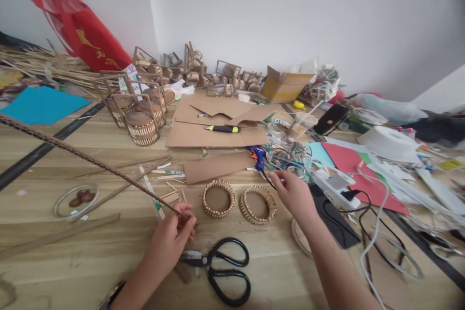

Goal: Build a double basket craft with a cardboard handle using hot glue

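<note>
My left hand [169,237] pinches the lower end of a long, thin corrugated cardboard strip [98,163], which slants up past the left edge. My right hand [292,196] is closed at the black cord of a blue glue gun [258,157]; its fingertips are partly hidden. Between my hands stand two round cardboard trays walled with short wooden sticks, the left tray [218,198] and the right tray [257,205]. Black-handled scissors [218,269] lie in front of them, blades toward my left wrist.
A utility knife [223,129] rests on cardboard sheets [189,139]. Several finished lidded baskets [143,128] stand at back left. Near my right forearm are a phone [336,225], a power strip [336,186] and tangled cables. A metal ring [95,198] surrounds brown balls at left.
</note>
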{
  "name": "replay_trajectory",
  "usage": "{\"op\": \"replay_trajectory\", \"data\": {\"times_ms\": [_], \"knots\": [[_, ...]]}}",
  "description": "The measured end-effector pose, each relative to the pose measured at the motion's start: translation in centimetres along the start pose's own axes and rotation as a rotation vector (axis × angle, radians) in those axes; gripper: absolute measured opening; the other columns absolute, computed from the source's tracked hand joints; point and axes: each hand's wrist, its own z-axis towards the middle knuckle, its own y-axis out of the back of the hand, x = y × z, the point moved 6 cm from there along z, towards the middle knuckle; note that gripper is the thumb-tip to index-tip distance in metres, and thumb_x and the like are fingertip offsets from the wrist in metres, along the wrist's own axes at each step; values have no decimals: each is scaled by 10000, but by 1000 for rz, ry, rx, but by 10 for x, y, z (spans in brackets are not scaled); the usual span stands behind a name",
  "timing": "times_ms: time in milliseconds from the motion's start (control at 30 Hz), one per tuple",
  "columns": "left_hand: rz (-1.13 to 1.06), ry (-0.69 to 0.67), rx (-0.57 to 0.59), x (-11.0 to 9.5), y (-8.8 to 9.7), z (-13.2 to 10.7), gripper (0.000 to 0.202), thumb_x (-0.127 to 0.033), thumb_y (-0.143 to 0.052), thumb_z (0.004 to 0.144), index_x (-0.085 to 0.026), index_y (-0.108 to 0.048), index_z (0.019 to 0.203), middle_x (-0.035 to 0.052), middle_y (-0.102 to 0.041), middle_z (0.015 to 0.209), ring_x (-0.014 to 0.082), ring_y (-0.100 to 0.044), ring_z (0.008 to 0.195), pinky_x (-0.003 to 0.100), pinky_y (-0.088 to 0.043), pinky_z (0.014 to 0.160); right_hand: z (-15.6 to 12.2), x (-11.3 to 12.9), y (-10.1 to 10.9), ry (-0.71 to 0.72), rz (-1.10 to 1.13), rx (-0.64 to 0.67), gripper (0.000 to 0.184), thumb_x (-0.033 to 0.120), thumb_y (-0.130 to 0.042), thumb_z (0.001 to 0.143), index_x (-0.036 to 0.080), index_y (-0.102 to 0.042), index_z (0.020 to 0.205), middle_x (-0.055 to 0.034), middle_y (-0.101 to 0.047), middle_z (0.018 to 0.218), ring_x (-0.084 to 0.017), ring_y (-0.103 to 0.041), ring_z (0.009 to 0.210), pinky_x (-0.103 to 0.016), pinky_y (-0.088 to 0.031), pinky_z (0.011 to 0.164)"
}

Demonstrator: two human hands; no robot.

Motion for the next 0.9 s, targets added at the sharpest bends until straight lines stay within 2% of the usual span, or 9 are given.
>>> {"op": "replay_trajectory", "data": {"times_ms": [100,167,300,400,500,600,667,733,900], "knots": [[-1,-5,-19,-1,1,0,304,-466,-510,841,-214,-483,1009,0,-631,777,182,-653,596,339,-598,567,51,6,-14,-65,-62,57,333,338,-458,969,135,-703,870,-156,-739,878,-273,-698,873,-327,-491,751],[-11,-3,-32,-2,3,0,311,-464,-513,840,-208,-488,1016,5,-630,786,183,-650,602,335,-596,560,74,8,-27,-113,-99,104,330,344,-502,963,93,-698,877,-184,-722,897,-285,-689,896,-369,-504,779],[-22,22,-57,-3,6,-2,346,-478,-525,831,-197,-507,1033,16,-638,795,188,-648,610,323,-578,538,93,7,-45,-165,-115,183,280,370,-597,938,147,-638,1104,-86,-667,1103,-203,-656,944,-400,-541,831],[4,31,-58,-5,7,-3,344,-494,-510,836,-198,-528,1010,8,-640,756,184,-637,575,309,-555,524,92,4,-44,-180,-84,215,263,357,-609,931,149,-642,1090,-82,-668,1095,-201,-654,947,-395,-539,832],[113,-18,-63,-12,9,-3,299,-483,-492,850,-204,-582,906,9,-645,695,184,-627,579,289,-521,542,85,0,-34,-176,-9,236,200,307,-631,879,119,-692,850,-108,-710,844,-246,-678,876,-360,-514,777],[202,-63,-72,-19,9,-3,304,-477,-489,848,-206,-604,771,9,-628,618,180,-613,576,268,-483,550,74,-3,-23,-165,121,258,180,268,-632,809,152,-679,680,-70,-655,584,-250,-681,709,-319,-485,661],[213,-66,-79,-23,9,-4,327,-485,-486,849,-202,-613,747,4,-612,580,177,-604,555,259,-464,541,63,-5,-17,-169,237,263,131,256,-623,780,160,-678,709,-32,-619,527,-212,-641,569,-301,-469,572],[209,-71,-70,-27,8,-6,350,-492,-474,861,-195,-633,768,-1,-604,558,174,-597,537,256,-449,532,50,-7,-11,-177,377,251,118,253,-610,764,161,-669,806,-15,-626,567,-180,-604,508,-288,-465,514],[167,-206,5,-52,-5,-14,390,-442,-378,940,-197,-637,784,13,-628,612,171,-613,596,260,-468,603,18,-6,-8,-161,766,235,155,299,-589,764,193,-584,876,-5,-650,686,-150,-611,566,-290,-531,569]]}}
